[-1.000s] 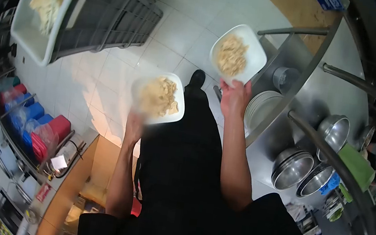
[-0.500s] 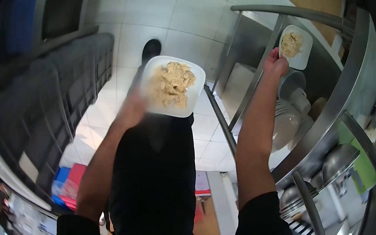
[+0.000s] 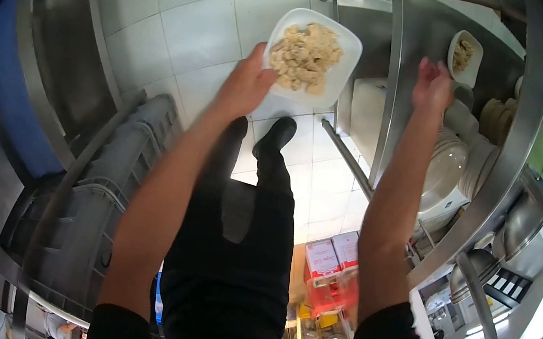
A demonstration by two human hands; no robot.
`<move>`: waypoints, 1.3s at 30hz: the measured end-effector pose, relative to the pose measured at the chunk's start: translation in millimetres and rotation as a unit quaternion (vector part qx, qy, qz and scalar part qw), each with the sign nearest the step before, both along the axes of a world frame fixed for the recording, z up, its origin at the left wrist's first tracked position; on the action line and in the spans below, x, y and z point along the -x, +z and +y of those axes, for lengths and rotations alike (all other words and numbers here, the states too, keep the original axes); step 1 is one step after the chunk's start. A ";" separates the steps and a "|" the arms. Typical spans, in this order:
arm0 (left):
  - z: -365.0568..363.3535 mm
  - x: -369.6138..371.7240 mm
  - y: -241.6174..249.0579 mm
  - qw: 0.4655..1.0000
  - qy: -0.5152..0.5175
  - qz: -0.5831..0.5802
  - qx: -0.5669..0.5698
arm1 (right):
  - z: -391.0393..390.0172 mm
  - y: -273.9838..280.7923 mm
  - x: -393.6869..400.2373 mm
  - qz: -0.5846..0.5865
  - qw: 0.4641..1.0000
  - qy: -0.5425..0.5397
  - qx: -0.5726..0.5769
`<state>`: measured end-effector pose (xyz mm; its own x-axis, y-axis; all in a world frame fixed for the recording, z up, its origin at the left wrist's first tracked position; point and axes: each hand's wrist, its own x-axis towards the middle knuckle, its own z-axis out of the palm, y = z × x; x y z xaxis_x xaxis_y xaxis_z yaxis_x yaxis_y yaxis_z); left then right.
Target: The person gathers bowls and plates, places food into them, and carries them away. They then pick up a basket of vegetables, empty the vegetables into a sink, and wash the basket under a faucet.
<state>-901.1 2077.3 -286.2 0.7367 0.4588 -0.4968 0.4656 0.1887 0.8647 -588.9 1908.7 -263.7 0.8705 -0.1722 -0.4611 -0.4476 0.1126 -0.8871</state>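
My left hand (image 3: 245, 84) grips the near-left rim of a white square plate (image 3: 345, 38), its thumb over the edge. Beige, lumpy food (image 3: 307, 57) is heaped on that plate, which is held out over the tiled floor. On the right, a second white plate (image 3: 469, 73) with similar food (image 3: 462, 55) is on the metal shelf (image 3: 427, 25). Just to the left of that plate is my right hand (image 3: 432, 86), slightly blurred, its fingers stretched out and apart with nothing seen in them.
Stacked white bowls (image 3: 447, 165) stand on the shelf below the second plate. Metal rack posts (image 3: 390, 82) and a rail (image 3: 348, 158) border the right side. Grey crates (image 3: 110, 196) line the left. Boxes (image 3: 323, 257) and a red container (image 3: 336, 291) lie behind my legs.
My right hand has let go of the second plate, which now sits farther up and right. My left hand has moved the first plate up and right.
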 end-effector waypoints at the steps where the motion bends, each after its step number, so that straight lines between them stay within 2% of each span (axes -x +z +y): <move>1: -0.5 -12.3 2.1 1.000 -0.002 0.003 -0.005 | 2.0 10.3 37.1 -0.069 0.989 0.094 0.087; 2: -3.1 -23.9 5.1 0.998 -0.020 0.020 -0.050 | 5.7 20.2 78.8 -0.134 0.959 0.185 0.170; 3: -6.9 -31.8 9.0 0.994 -0.040 0.037 -0.094 | 5.8 24.5 108.1 -0.177 0.892 0.272 0.314; 4: -13.5 -37.3 13.2 0.993 -0.048 0.043 -0.098 | 3.3 26.5 134.4 -0.213 0.795 0.349 0.449; 5: -19.9 -44.3 16.1 0.993 -0.053 0.052 -0.095 | 5.0 26.0 157.6 -0.192 0.783 0.366 0.464; 6: -22.6 -51.4 18.1 0.992 -0.057 0.058 -0.094 | -3.4 13.4 168.4 -0.245 0.723 0.392 0.514; 9: -44.4 -59.5 30.1 0.986 -0.109 0.062 -0.106 | -13.9 13.0 186.3 -0.122 0.751 0.376 0.529; 15: -94.1 -67.9 34.6 0.977 -0.191 0.067 -0.061 | -69.6 8.9 181.9 -0.056 0.731 0.346 0.586; 16: -99.5 -70.3 33.8 0.980 -0.181 0.062 -0.057 | -80.8 11.1 181.8 -0.114 0.743 0.323 0.576; 17: -104.4 -72.4 33.2 0.982 -0.169 0.058 -0.053 | -91.8 14.1 181.7 -0.114 0.743 0.320 0.577; 19: -113.5 -77.7 25.5 0.987 -0.150 0.041 -0.050 | -103.4 30.6 180.0 -0.110 0.831 0.243 0.488; 20: -116.0 -83.4 21.0 0.990 -0.130 0.027 -0.047 | -114.1 28.9 178.5 -0.070 0.885 0.198 0.415; 21: -115.2 -91.3 21.2 0.990 -0.130 0.024 -0.050 | -115.1 35.5 176.8 -0.074 0.886 0.196 0.414; 22: -114.2 -100.3 21.2 0.993 -0.111 0.019 -0.023 | -116.9 42.9 176.5 -0.045 0.946 0.129 0.295; 23: -113.4 -111.0 20.9 0.996 -0.093 0.015 0.004 | -119.1 50.9 178.0 -0.016 0.984 0.059 0.170; 24: -113.5 -123.9 14.7 0.997 -0.074 0.005 -0.011 | -121.6 59.3 184.2 -0.021 0.991 0.047 0.123; 25: -114.6 -138.4 5.7 0.997 -0.078 0.002 -0.012 | -127.0 64.6 195.3 -0.024 0.991 0.042 0.123; 27: -116.5 -169.2 -9.8 0.999 0.002 -0.044 -0.028 | -139.1 75.2 225.8 0.015 0.999 0.040 0.011; 29: -116.8 -199.9 -14.1 0.999 0.019 -0.021 -0.018 | -157.1 82.7 271.8 0.093 0.993 0.065 0.040; 30: -116.5 -214.1 -16.1 0.999 0.040 0.004 -0.010 | -160.8 94.0 294.6 0.136 0.990 0.044 -0.005; 31: -117.0 -227.1 -20.0 0.999 0.036 0.000 -0.012 | -163.4 106.1 315.7 0.176 0.983 0.023 -0.051; 34: -124.0 -248.5 -27.3 0.998 0.045 -0.042 -0.028 | -175.6 153.3 365.6 0.238 0.956 0.077 -0.150; 36: -126.8 -256.1 -19.7 0.997 -0.035 0.040 -0.060 | -180.9 187.2 381.2 0.247 0.943 0.100 -0.198; 37: -127.8 -262.8 -30.7 0.997 -0.027 0.039 -0.062 | -182.8 207.3 382.4 0.235 0.937 0.108 -0.233; 39: -133.4 -262.6 -42.1 0.991 -0.034 -0.051 -0.117 | -191.2 255.4 375.4 0.225 0.928 0.120 -0.270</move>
<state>-638.5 1943.9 -328.2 0.8103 0.5004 -0.3051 0.3790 -0.0503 0.9240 -964.3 1717.5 -8.3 0.5519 0.3643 -0.7501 -0.8292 0.3353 -0.4473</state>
